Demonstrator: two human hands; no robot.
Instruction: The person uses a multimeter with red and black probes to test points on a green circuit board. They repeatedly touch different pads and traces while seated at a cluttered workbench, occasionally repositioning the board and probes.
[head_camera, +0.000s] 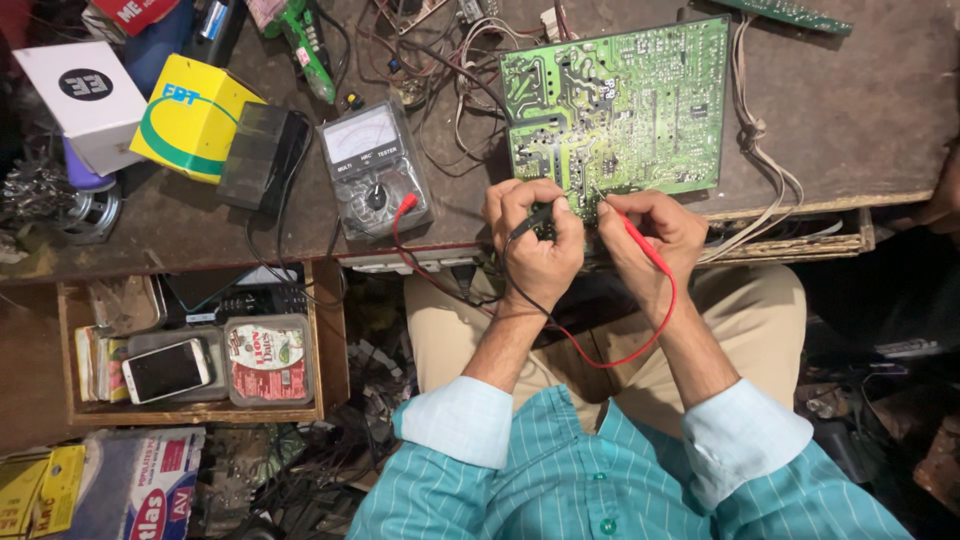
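Circuit board (620, 100) lies just beyond both hands: left hand (535, 240) pinches black probe (540, 215), right hand (655, 235) red probe (640, 240) (tips touching it).

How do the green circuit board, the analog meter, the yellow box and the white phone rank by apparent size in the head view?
1. Green circuit board.
2. Analog meter and yellow box: look alike, unranked.
3. White phone, which lies lower in a drawer, so its rank is unsure.

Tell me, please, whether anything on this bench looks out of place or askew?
The circuit board lies tilted, its near edge overhanging the bench. The meter also sits askew. Loose wires tangle behind them. The left hand and right hand hold probes normally.
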